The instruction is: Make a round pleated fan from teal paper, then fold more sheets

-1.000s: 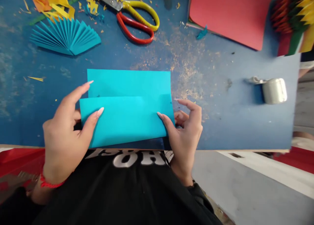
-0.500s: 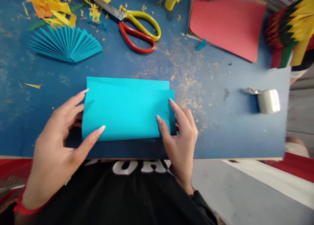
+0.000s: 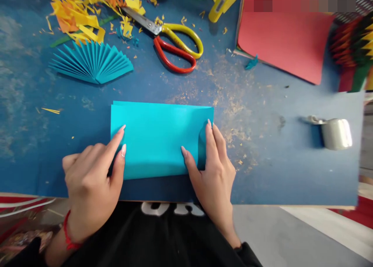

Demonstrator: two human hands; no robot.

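On the blue worktop (image 3: 271,154), a pleated turquoise fan (image 3: 96,67) is set before shredded paper scraps (image 3: 65,17). Scissors (image 3: 156,28) are laid with blades reaching these; a red sheet (image 3: 282,45) is stacked on others; a whitish case (image 3: 337,135) is placed rightward.

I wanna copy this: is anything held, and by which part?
The left hand and right hand touch the blue paper near its left and right ends; whether they grip it is unclear.

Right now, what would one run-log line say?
left hand: on paper, left side | right hand: on paper, right side | paper: folded, far edges slightly offset | scissors: on table
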